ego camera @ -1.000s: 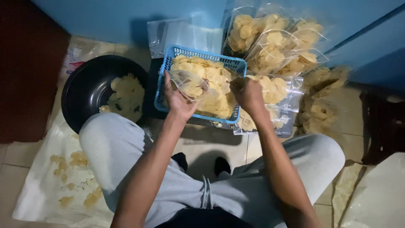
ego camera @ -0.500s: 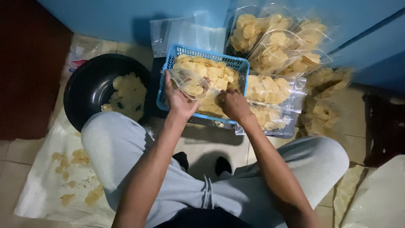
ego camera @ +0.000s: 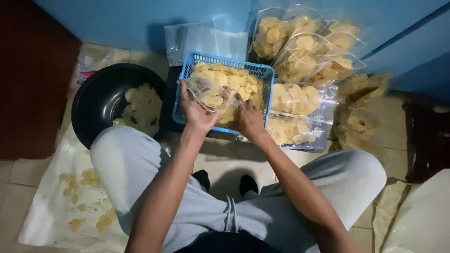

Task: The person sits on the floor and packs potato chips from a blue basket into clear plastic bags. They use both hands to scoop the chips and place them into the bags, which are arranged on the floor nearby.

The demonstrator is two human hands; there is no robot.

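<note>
the thin clear bag point(ego camera: 209, 95) looks floppy and only half-controlled, so crisps could slide past its mouth and scatter on the tiled floor point(ego camera: 225, 161), or break if squeezed; that is a judgement from how loosely it hangs. the left hand point(ego camera: 196, 112) pinches the bag's near edge, holding it up over the near left part of the blue basket point(ego camera: 268, 89). the right hand point(ego camera: 248, 121), just right of the bag and touching it, has its fingers curled down into the pale crisps point(ego camera: 234, 84) in the basket; whether it grips any i cannot tell. a black pan point(ego camera: 101, 100) with more crisps sits left, and filled bags point(ego camera: 304, 51) are stacked far right.
</note>
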